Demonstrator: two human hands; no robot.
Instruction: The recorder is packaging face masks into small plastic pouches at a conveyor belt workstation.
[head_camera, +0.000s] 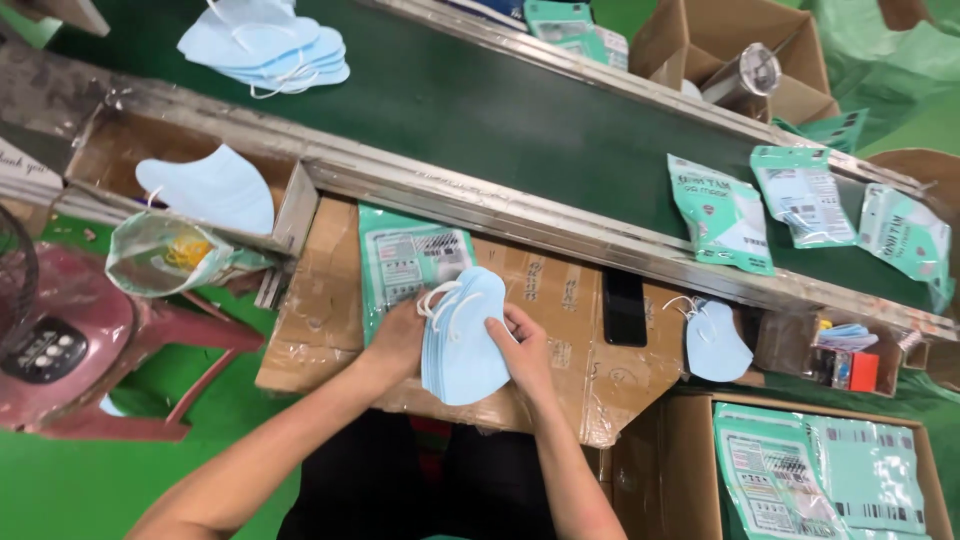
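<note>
The conveyor belt (520, 110) carries green packets (722, 212) past the cardboard bench (560, 300). Above the bench, left hand (398, 338) and right hand (522, 350) clamp a stack of blue masks (462, 335) from both sides, over a packet (405, 260). For a neat stack, I think the edges must be squared, with the loops (440, 298) tucked together.

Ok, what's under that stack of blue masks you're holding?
Under the stack of blue masks, held by the left hand and right hand, lies a green pouch on the cardboard work surface. The pouch's lower part is covered.
</note>
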